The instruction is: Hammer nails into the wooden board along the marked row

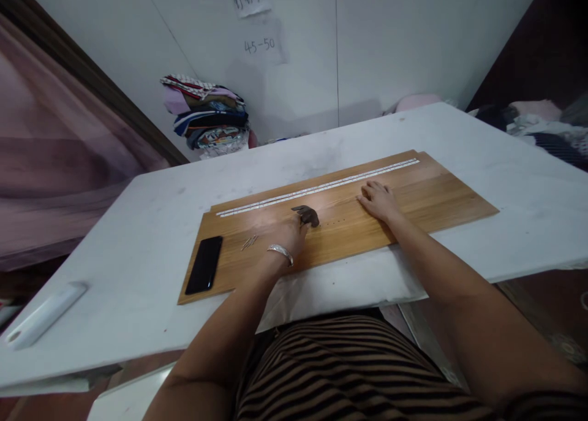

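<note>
A long wooden board [432,191] lies on the white table [138,225]. My left hand [287,232], with a silver bracelet on the wrist, is closed round the handle of a dark hammer [307,214] whose head rests near the board's middle. My right hand [379,199] lies flat on the board to the right, fingers spread. A short row of small nails or dots [335,223] runs between the two hands. A few loose nails [249,242] lie left of my left hand. Two pale strips [316,188] run along the board's far edge.
A black phone [204,265] lies on the board's left end. A white bar-shaped object [43,315] sits at the table's near left edge. Folded fabrics [209,117] are stacked against the wall behind the table. More cloth [542,124] lies at the right.
</note>
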`<state>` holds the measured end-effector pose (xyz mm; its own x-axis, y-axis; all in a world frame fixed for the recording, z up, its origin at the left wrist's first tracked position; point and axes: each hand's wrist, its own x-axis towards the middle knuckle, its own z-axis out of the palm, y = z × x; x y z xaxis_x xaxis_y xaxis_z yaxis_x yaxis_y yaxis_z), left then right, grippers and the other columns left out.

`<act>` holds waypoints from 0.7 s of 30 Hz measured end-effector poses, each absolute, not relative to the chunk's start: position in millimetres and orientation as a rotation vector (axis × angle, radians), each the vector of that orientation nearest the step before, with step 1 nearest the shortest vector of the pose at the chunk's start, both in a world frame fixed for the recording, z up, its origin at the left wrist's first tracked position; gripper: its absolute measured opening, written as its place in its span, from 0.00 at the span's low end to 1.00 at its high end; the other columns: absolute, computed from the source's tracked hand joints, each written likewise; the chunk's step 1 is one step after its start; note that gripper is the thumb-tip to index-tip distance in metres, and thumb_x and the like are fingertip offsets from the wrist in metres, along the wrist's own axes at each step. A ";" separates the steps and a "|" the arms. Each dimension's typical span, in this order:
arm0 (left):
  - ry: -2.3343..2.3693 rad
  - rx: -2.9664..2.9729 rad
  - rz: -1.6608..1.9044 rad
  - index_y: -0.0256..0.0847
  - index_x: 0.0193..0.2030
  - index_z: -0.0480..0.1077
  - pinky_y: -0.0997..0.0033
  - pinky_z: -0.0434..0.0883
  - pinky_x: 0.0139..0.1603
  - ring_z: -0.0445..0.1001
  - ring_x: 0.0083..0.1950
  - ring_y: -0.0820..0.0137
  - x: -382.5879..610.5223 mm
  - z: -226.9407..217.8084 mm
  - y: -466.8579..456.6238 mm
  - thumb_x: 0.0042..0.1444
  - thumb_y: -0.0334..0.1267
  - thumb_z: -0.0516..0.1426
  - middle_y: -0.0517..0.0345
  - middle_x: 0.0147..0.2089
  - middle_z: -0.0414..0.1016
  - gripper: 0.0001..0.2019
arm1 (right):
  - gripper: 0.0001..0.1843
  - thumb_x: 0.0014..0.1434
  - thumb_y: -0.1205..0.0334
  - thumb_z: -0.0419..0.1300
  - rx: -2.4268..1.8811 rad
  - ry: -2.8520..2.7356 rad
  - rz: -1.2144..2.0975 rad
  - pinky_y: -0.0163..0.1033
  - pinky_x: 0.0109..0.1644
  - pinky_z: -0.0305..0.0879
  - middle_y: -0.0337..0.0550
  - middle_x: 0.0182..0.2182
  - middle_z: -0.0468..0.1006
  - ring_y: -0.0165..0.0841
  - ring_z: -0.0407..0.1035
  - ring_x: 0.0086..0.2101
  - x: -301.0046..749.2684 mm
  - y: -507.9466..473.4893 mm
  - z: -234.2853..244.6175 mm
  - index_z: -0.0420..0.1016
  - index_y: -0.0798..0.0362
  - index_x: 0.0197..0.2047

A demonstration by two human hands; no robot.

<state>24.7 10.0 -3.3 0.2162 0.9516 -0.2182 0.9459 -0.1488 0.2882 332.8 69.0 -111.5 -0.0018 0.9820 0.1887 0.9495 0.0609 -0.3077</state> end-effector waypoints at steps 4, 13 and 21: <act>1.791 2.120 -0.010 0.33 0.59 0.72 0.62 0.73 0.53 0.81 0.55 0.54 26.2 5.0 9.0 0.72 0.41 0.51 0.39 0.54 0.82 0.17 | 0.21 0.70 0.48 0.51 -1.942 -2.006 0.133 0.59 0.67 0.55 0.58 0.65 0.72 0.48 0.61 0.66 332.9 68.8 -111.1 0.78 0.51 0.53; 1.781 2.138 0.027 0.35 0.56 0.74 0.62 0.73 0.55 0.81 0.56 0.56 25.5 -0.6 8.5 0.70 0.41 0.52 0.40 0.55 0.82 0.15 | 0.22 0.70 0.48 0.50 -1.909 -2.012 0.134 0.58 0.66 0.55 0.57 0.63 0.74 0.49 0.62 0.64 334.1 69.5 -112.4 0.79 0.50 0.51; 1.797 2.124 0.005 0.35 0.58 0.72 0.62 0.73 0.53 0.82 0.55 0.54 24.0 6.2 8.2 0.72 0.41 0.50 0.39 0.55 0.82 0.17 | 0.20 0.70 0.48 0.50 -1.929 -1.997 0.140 0.58 0.67 0.55 0.57 0.64 0.73 0.48 0.62 0.65 332.7 68.3 -110.9 0.78 0.50 0.51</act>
